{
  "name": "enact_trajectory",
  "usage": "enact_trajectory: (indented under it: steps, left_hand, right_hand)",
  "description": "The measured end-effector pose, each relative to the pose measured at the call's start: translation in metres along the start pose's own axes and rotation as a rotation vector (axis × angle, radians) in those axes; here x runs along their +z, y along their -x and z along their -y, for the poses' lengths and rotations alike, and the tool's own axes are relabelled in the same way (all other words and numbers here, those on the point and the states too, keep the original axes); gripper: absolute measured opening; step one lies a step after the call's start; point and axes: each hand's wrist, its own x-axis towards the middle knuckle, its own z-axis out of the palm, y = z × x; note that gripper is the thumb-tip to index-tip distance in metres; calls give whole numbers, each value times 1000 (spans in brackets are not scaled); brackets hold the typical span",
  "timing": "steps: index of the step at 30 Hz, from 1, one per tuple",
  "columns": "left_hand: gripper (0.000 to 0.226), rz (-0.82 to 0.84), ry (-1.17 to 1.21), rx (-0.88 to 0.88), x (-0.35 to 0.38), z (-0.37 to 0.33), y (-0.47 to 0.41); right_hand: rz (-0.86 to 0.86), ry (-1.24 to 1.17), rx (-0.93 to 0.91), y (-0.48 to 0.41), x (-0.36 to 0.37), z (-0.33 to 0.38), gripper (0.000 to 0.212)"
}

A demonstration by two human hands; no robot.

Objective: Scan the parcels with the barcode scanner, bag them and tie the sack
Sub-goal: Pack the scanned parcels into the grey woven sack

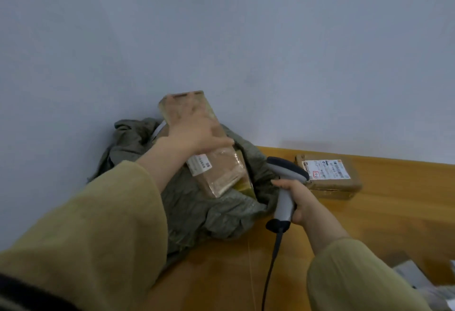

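Our left hand (197, 133) grips a long taped parcel (216, 167), fingers wrapped over it, its lower end inside the grey sack (197, 212); just right of the sack our right hand (296, 200) clasps the barcode scanner (285, 187) — beyond it, another labelled parcel (327, 175) lies on the tabletop (369, 212).

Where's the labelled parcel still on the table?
Head view, right of centre: the labelled parcel lies flat on the table by the wall, just behind the scanner.

The light is soft and a bit dim. The left hand (197, 131) looks blurry. The edges bend. Shadows are faint.
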Motion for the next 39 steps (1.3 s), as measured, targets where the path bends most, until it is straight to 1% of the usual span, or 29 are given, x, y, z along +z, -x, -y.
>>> enact_trajectory:
  steps: [1,2,3,5,7,8,11,12,13,16,19,21,23,24,25,26,27,28,30,32,33,35,37,39]
  left_hand:
    - [82,137,-45,52,7,-7,3]
    - [96,227,-124,86,15,-12,7]
    - [107,268,-209,111,22,-15,9]
    - [122,273,-288,121,35,-13,6]
    - [125,231,-273,100,41,-10,1]
    - [124,208,-260,85,43,-9,-2]
    - [120,164,-213,38,45,-5,-11]
    - [119,156,-205,35,46,-3,-15]
    - [118,150,-202,42,46,0,-18]
    - [110,142,-200,48,45,13,-26]
    - [86,152,-238,-10,38,26,-37]
    - [75,170,-237,-30,36,30,-42]
    - [72,184,-213,22,41,27,-42]
    - [70,192,-205,68,45,23,-41]
    - [68,200,-202,111,50,19,-39]
    - [67,205,-203,142,55,15,-37]
    - [66,205,-205,159,59,12,-36]
    - [65,202,-203,163,62,11,-36]
    - [60,185,-187,155,63,10,-37]
    - [56,168,-190,151,63,11,-37]
    - [55,166,-196,154,62,12,-37]
    - [57,164,-201,168,63,13,-35]
    - [59,156,-199,181,64,14,-33]
    - [59,148,-189,187,65,15,-31]
  right_hand:
    - [-9,6,9,0,1,-4,48]
    - [-4,5,11,1,3,-5,51]
    - [-8,3,5,1,5,-6,49]
    - [-16,17,-27,4,6,-3,46]
    - [-27,28,-71,7,4,1,44]
    - [-19,25,-99,8,3,3,46]
    - [7,-41,-195,16,-1,12,62]
    - [21,-71,-224,17,-2,16,65]
    - [33,-103,-250,20,-3,20,62]
    - [93,-165,-288,27,-7,33,45]
    - [126,-136,-257,31,-10,40,43]
    - [94,-77,-258,32,-8,41,45]
    - [-27,37,-330,35,-3,41,37]
    - [-125,173,-401,36,-1,41,35]
    - [-190,321,-490,40,3,41,37]
    - [-189,432,-568,44,7,40,40]
    - [-125,502,-616,49,12,40,39]
    - [-14,528,-619,54,18,39,36]
    - [220,578,-535,59,29,33,34]
    - [357,709,-451,53,38,24,33]
    - [393,770,-417,49,41,17,33]
    - [411,842,-376,42,46,5,34]
    - [406,840,-377,38,48,-2,32]
    - [427,803,-392,39,46,-4,35]
